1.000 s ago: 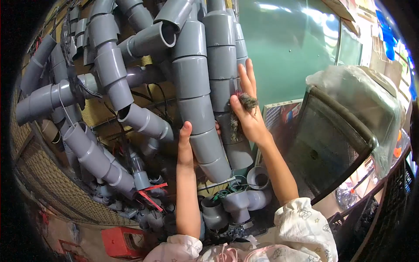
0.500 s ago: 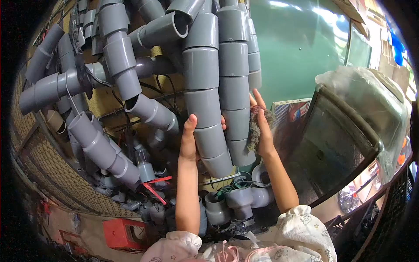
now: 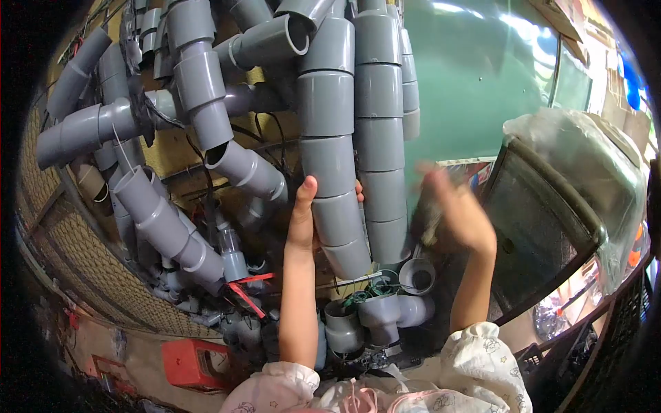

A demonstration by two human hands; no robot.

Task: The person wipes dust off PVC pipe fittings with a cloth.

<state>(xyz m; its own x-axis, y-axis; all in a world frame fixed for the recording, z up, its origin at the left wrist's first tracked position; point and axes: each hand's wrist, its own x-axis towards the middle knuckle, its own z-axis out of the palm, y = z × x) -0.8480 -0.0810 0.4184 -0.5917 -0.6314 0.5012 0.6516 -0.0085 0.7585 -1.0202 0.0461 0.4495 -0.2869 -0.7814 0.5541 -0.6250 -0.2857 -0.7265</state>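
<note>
My left hand [image 3: 303,213] is wrapped round a hanging string of grey plastic pipe fittings [image 3: 327,165], thumb in front and fingertips showing on the far side. Just right of it hangs a second string of grey fittings [image 3: 383,144], touched by neither hand. My right hand [image 3: 458,210] is raised to the right of that string, apart from it and smeared by motion. Below its fingers a blurred grey-green rag [image 3: 432,228] hangs, seemingly still in its grip; the exact hold is hard to see.
More grey fittings [image 3: 196,69] hang at the left against wire mesh [image 3: 96,275]. Loose fittings [image 3: 379,316] lie below my hands. A dark-framed panel with plastic wrap [image 3: 571,172] stands at the right, a red stool [image 3: 182,365] on the floor. Behind is a green panel [image 3: 468,96].
My right hand has moved right, away from the second string of fittings, with the rag. My left hand keeps its hold on the first string. The view has shifted slightly.
</note>
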